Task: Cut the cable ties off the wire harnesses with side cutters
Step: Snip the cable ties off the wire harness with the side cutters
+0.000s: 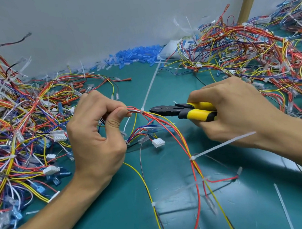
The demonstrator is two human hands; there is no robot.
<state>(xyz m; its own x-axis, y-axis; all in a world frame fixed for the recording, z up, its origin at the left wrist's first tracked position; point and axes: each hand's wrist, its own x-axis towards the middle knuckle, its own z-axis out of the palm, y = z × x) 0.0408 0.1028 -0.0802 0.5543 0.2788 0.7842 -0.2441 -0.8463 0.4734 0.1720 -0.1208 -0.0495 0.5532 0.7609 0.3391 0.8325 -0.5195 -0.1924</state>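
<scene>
Wire harness [169,125] raised over the green table [113,226], its bundle pinched between the thumb and curled fingers of the left hand [98,135]. The cable tie [142,112] is seated on the bundle just beside the left thumb, with its tail running up and away. The side cutters [182,110], grasped by the handles in the right hand [241,111], are held nearly level, nose pointing left. The tie lies straight ahead of the nose, just short of it; the jaws appear almost closed. A short advance leftward is judged sufficient.
</scene>
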